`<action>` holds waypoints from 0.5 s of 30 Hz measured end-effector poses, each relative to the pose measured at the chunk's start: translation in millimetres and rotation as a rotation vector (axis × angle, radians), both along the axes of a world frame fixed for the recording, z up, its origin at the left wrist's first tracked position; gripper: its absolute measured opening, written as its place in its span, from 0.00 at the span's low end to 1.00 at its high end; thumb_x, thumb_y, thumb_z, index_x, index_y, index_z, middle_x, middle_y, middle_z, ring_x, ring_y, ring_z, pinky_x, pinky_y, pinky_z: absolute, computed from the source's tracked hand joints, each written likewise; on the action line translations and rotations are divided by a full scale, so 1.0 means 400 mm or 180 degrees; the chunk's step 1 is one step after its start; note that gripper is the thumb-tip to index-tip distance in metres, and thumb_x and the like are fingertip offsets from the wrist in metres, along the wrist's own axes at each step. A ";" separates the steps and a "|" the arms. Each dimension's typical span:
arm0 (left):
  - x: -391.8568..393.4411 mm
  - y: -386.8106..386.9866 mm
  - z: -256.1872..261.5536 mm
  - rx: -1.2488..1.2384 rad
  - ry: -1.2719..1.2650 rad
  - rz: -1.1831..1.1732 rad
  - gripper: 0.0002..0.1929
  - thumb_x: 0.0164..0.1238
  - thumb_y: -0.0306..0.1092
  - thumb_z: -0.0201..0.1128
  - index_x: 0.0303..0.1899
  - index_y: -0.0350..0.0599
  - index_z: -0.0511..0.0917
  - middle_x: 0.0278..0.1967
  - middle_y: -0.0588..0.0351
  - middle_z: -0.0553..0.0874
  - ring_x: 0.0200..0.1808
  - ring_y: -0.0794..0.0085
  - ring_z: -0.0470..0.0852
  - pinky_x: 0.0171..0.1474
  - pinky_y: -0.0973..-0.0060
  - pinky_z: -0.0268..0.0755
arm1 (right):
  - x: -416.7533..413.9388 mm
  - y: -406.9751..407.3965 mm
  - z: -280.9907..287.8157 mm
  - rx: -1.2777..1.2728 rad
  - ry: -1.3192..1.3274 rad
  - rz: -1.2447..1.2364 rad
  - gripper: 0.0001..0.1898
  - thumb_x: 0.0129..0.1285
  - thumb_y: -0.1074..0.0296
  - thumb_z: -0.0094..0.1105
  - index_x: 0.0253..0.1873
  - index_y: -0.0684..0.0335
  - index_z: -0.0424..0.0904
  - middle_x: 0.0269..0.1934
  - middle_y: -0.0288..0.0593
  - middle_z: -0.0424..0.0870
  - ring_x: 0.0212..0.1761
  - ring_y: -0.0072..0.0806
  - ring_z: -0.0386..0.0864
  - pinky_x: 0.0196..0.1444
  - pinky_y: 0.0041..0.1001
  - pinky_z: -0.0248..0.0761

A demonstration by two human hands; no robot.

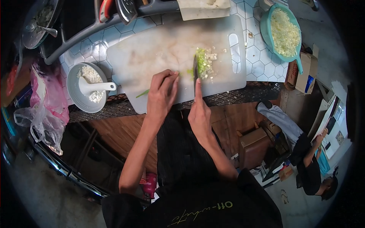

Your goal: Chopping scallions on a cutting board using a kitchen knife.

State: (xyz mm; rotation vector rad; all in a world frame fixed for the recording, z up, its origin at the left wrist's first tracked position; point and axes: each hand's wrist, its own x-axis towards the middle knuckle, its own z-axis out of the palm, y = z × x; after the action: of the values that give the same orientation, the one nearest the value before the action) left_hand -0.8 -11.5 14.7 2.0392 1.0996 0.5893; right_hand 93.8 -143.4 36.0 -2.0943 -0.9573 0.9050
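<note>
My right hand (200,111) is closed round a kitchen knife (196,68), its index finger stretched along the blade's back. The blade stands on a white plastic cutting board (159,51), against the left side of a heap of chopped green onion (203,61) with pale bits to its right. Left of the knife, my left hand (164,89) rests on the board with bent fingertips together, pinching green onion; a green stalk end (142,93) sticks out on its left side. How much stalk lies under the fingers is hidden.
Left of the board stands a grey bowl (71,88) of white powder with a white spoon (97,87). A turquoise strainer (265,37) of shredded vegetable is at the upper right. A pink plastic bag (51,97) hangs at the left. Another person (309,168) is at the far right.
</note>
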 end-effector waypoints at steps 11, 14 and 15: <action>0.031 0.037 0.049 -0.0816 0.0324 0.0483 0.08 0.67 0.18 0.73 0.45 0.37 0.91 0.44 0.48 0.91 0.44 0.59 0.92 0.49 0.67 0.85 | -0.031 -0.011 -0.005 0.0226 0.0017 0.0440 0.45 0.73 0.87 0.52 0.90 0.55 0.45 0.49 0.73 0.86 0.44 0.67 0.89 0.39 0.50 0.85; 0.023 0.027 0.034 -0.0571 0.0292 0.0469 0.07 0.66 0.18 0.74 0.44 0.38 0.91 0.44 0.49 0.91 0.44 0.59 0.91 0.47 0.66 0.85 | -0.033 -0.013 0.003 -0.0141 0.0218 0.0494 0.41 0.70 0.90 0.49 0.87 0.66 0.53 0.64 0.74 0.81 0.57 0.68 0.85 0.53 0.50 0.82; 0.021 0.023 0.028 -0.0410 0.0272 0.0444 0.07 0.65 0.19 0.75 0.43 0.38 0.91 0.44 0.50 0.90 0.44 0.59 0.91 0.47 0.65 0.85 | -0.031 -0.011 0.011 -0.0363 0.0312 0.0525 0.41 0.70 0.90 0.49 0.87 0.65 0.53 0.64 0.73 0.81 0.57 0.68 0.85 0.53 0.51 0.82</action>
State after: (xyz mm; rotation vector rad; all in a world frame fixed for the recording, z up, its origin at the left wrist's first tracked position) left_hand 7.8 -2.2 26.1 1.9026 1.3046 0.4906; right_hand 81.5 -147.6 40.6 -2.0660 -1.0606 1.1598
